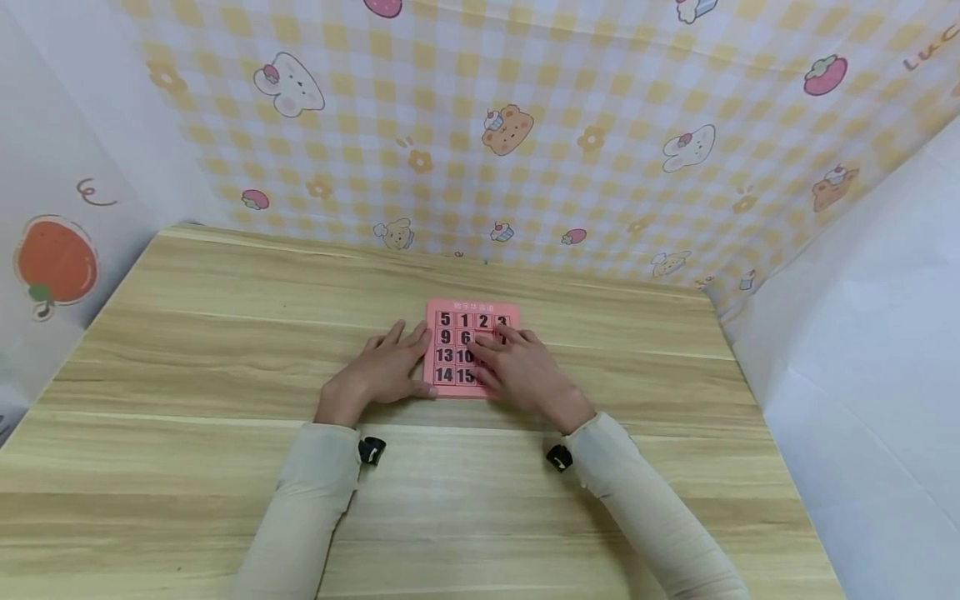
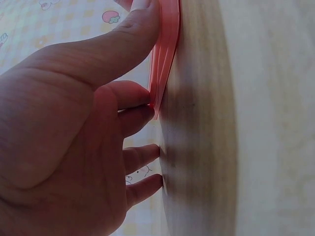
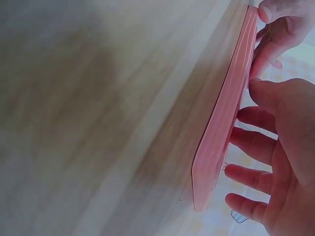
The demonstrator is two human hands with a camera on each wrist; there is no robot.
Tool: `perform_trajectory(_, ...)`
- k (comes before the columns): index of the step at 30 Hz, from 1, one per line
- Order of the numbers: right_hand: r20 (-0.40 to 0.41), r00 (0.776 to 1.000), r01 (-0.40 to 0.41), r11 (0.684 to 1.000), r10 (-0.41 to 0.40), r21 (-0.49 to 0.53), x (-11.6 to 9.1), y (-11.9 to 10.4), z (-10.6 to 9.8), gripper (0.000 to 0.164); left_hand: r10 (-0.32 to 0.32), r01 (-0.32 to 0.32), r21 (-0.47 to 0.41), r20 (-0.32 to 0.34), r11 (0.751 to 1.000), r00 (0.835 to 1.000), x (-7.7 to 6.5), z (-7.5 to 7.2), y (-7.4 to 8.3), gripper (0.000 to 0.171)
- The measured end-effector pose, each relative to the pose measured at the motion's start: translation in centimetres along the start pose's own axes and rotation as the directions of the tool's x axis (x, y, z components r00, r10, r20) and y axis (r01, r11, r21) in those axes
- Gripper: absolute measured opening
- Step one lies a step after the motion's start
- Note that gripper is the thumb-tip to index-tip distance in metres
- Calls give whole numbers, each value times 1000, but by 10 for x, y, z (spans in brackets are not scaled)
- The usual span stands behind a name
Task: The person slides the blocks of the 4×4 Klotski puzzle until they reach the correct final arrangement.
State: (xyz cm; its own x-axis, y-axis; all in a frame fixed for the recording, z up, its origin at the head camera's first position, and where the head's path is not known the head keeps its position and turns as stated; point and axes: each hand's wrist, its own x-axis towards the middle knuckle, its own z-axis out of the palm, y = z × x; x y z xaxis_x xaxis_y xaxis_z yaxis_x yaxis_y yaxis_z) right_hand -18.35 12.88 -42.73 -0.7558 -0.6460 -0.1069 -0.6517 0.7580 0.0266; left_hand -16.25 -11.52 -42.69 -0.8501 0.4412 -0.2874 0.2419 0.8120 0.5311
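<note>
A pink sliding number puzzle lies on the table, its black-numbered tiles facing up. The top row reads 5, 1, 2, 3; several tiles lower right are hidden under the right hand. My left hand steadies the puzzle's left side, the thumb at the near corner and extended fingers along the edge. In the left wrist view, two fingertips touch the pink side. My right hand reaches over the right part of the puzzle, its fairly straight fingers touching the tiles. The right wrist view shows its thumb at the near edge.
The wood-grain table extends on both sides and in front of the puzzle. A yellow checked backdrop with cartoon figures stands behind it. White walls flank the table. Each wrist wears a small black device.
</note>
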Motion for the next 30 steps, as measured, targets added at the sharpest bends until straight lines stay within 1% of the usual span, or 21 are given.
perform_trajectory(7, 1, 1000, 10, 1000, -10, -4, -1, 0, 1, 50, -2, 2, 2, 4, 1000, 1000, -1, -1, 0, 95)
perform_trajectory(10, -1, 1000, 2, 1000, -2, 13, -2, 3, 0, 51, -4, 4, -1, 3, 1000, 1000, -1, 0, 0, 95)
perform_trajectory(14, -8, 1000, -27, 999, 28, 26, -7, 9, -3, 52, -11, 11, -13, 4, 1000, 1000, -1, -1, 1, 96)
perform_trajectory(20, -25, 998, -53, 998, 52, -20, -17, 24, -3, 49, -15, 15, -9, 2, 1000, 1000, 0, 0, 0, 96)
perform_trajectory(22, -57, 998, -41, 999, 40, -11, -18, 28, -2, 43, -14, 14, -6, -2, 1000, 1000, 0, 0, -1, 96)
perform_trajectory(24, -106, 994, -31, 1000, 32, 4, -19, 30, -2, 33, -14, 14, -6, -3, 1000, 1000, 0, 0, -1, 96)
perform_trajectory(27, -189, 982, -21, 1000, 23, 11, -19, 32, -1, 20, -10, 9, -5, -5, 1000, 1000, 0, 0, -1, 96)
perform_trajectory(30, -220, 975, -22, 1000, 22, 6, -19, 33, -1, 16, -3, 3, -6, -3, 1000, 1000, 1, 0, -2, 97)
